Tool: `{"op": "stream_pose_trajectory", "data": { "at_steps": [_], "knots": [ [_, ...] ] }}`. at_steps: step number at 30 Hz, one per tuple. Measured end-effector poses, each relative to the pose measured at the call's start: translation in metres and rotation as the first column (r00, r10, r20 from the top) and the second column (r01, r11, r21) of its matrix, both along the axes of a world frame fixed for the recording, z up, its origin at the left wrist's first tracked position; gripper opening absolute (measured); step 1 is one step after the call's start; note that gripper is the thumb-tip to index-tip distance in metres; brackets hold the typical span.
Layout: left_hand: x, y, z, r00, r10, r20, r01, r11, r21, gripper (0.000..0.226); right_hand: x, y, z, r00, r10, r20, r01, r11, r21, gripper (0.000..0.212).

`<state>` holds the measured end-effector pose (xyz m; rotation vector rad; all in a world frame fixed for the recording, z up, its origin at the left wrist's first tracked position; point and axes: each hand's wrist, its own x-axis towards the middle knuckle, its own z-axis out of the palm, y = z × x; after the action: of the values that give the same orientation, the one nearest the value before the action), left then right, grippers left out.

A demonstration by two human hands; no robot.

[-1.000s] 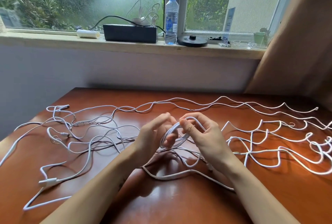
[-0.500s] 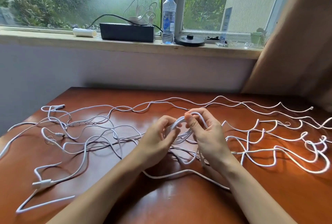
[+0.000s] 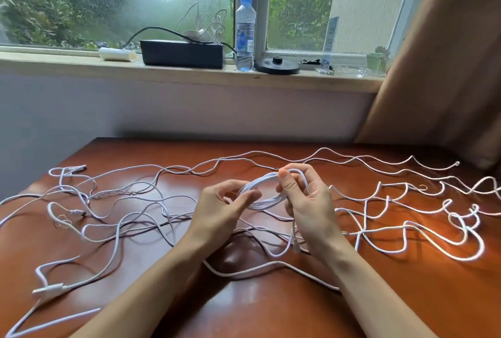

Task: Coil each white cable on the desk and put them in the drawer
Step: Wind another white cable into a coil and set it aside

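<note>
**Small white coil held in both hands above the cable-strewn desk**

Both hands are raised over the middle of the reddish-brown desk, with a small coil of white cable between them. The right hand grips the coil's right side, thumb on the near face and fingers curled round the far side. The left hand has its fingers curled and pinches the coil's left side between thumb and forefinger. The coil is off the desk and tilted, its far edge higher. A tail of it drops past the right palm to a plug near the right wrist, and another strand runs across the near desk under both forearms.

The other white cables lie uncoiled on the desk. A tangle spreads over the left half, ending at a white connector at the near left. Wavy loops cover the right half, out to the right edge.

On the far windowsill stand a black box, a water bottle just right of it, and a black disc. A brown curtain hangs at the far right
</note>
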<state>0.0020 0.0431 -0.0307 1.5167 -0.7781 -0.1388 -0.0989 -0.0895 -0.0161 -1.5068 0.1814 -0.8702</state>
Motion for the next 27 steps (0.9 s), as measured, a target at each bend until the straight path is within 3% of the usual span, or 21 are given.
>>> {"op": "stream_pose_trajectory", "data": {
  "at_steps": [8, 13, 19, 23, 27],
  "knots": [
    [-0.001, 0.002, 0.005, 0.997, -0.043, -0.068, 0.042, 0.999, -0.011, 0.014, -0.002, -0.003, 0.000, 1.000, 0.007, -0.010, -0.007, 0.999, 0.051, 0.014],
    [-0.001, 0.001, 0.005, 0.995, 0.081, -0.060, -0.084, 0.995, -0.053, 0.011, 0.000, -0.003, -0.002, 0.999, 0.029, -0.020, -0.028, 0.998, 0.052, 0.014],
    [0.003, 0.004, 0.004, 0.986, 0.165, 0.034, -0.165, 0.986, -0.007, 0.020, -0.002, -0.006, -0.002, 0.996, -0.070, -0.056, 0.066, 0.995, -0.075, 0.016],
    [0.005, 0.006, 0.002, 0.987, 0.134, 0.094, -0.138, 0.990, 0.042, 0.016, -0.006, -0.012, -0.001, 0.981, -0.183, -0.071, 0.159, 0.954, -0.255, 0.011],
    [0.006, 0.007, 0.003, 0.980, 0.087, 0.178, -0.098, 0.994, 0.052, 0.022, -0.008, -0.017, 0.000, 0.961, -0.275, -0.037, 0.248, 0.909, -0.336, 0.004]
  ]
}}
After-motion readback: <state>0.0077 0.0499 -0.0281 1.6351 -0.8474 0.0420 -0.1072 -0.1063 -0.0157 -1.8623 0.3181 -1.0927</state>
